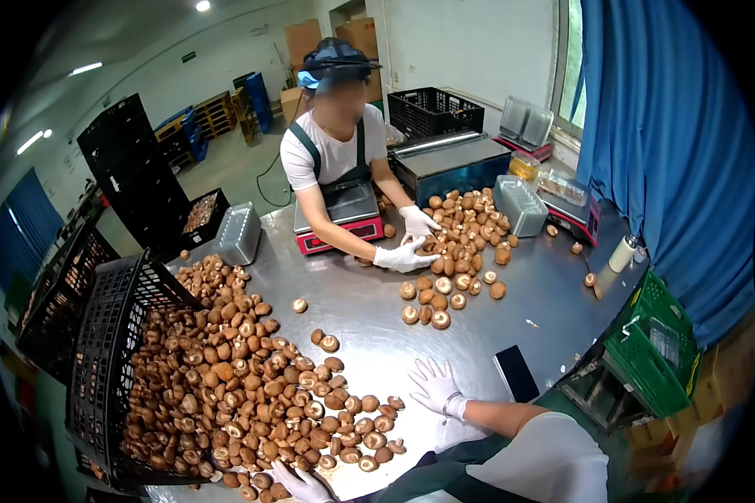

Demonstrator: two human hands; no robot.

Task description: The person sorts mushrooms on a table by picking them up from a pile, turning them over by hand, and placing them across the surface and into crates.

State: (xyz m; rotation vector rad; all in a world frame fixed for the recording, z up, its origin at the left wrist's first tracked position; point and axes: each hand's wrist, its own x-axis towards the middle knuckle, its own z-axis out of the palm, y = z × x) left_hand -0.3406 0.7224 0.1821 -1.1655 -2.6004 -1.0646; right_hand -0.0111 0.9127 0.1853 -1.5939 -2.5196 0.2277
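Note:
My right hand (436, 387), in a white glove, lies flat on the metal table with its fingers spread and nothing in it. At the bottom edge my left hand (300, 484), also gloved, is partly cut off by the frame. Its visible fingers are apart, beside the near edge of a large heap of brown mushrooms (243, 386). That heap spills out of a tipped black crate (101, 360) on the left. A black phone (517, 374) rests on the table to the right of my right hand.
Across the table, a co-worker's gloved hands (404, 256) touch a second mushroom pile (466, 226). Red scales (340, 239) (575, 220) and clear plastic trays (238, 235) (522, 205) stand around. A green crate (654, 344) sits at the right edge.

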